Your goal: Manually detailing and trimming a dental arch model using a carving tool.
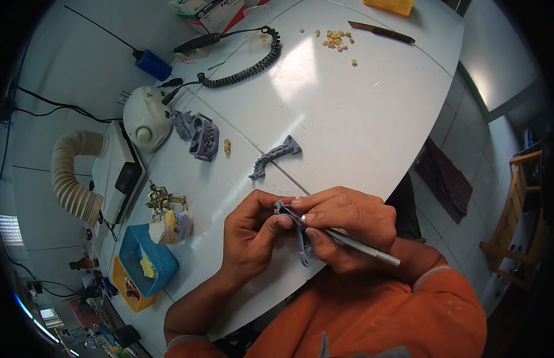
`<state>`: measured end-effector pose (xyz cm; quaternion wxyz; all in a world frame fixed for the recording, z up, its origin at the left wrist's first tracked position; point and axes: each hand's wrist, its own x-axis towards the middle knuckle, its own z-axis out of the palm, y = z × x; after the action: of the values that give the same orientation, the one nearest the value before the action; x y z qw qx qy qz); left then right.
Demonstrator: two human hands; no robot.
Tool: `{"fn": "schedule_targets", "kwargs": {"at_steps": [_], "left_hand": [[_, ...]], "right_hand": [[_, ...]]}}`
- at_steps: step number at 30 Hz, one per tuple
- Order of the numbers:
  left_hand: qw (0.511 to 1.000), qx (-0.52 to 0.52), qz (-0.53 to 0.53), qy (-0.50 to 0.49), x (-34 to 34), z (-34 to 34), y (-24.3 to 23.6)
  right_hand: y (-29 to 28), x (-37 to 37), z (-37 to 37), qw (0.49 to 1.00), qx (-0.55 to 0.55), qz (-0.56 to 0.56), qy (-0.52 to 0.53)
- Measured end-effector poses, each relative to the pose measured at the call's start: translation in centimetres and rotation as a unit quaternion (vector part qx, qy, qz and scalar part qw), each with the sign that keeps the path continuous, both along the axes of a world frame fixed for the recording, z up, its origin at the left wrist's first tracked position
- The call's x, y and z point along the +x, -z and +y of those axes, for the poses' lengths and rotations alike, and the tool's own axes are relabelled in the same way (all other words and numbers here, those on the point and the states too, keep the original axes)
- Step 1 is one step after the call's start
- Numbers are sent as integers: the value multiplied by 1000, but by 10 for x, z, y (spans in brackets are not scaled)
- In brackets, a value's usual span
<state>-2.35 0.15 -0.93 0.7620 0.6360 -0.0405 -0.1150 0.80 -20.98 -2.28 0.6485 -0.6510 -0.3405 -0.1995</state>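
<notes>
Close to the table's near edge, my left hand [247, 234] pinches a grey-blue dental model piece [304, 255] between thumb and fingers. My right hand [356, 222] grips a slim metal-handled craft knife [369, 248] like a pen. Its tip meets the upper end of the piece, though the fingers partly hide the contact. Just beyond my hands lies a grey-blue curved dental arch [276, 157] with a flat triangular end. Farther left sit more grey dental models [204, 138], with a small tan tooth-like piece [227, 147] beside them.
A dental articulator with a plaster model [168, 224] stands at left, near a blue basket [163, 275] and a yellow basket [137, 303]. Behind are a white control box [147, 119], a coiled cord [244, 76] and an extraction hose [65, 167]. Tooth-coloured bits [335, 40] and a knife [381, 31] lie at the far side.
</notes>
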Motion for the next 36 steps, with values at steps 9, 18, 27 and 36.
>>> {"fn": "schedule_targets", "kwargs": {"at_steps": [9,18,27,36], "left_hand": [[1000,-5,4,9,0,3,1],[1000,1,-18,13,0,-2,-2],[999,-14,-25,25,0,0,2],[1000,4,-16,25,-1,0,1]], "right_hand": [[-2,1,1,1000,-9,12,-3],[-2,2,2,1000,-12,5,5],[-4,3,4,1000,-13,-17,17],[-5,0,-2,999,-23,-22,-2]]}}
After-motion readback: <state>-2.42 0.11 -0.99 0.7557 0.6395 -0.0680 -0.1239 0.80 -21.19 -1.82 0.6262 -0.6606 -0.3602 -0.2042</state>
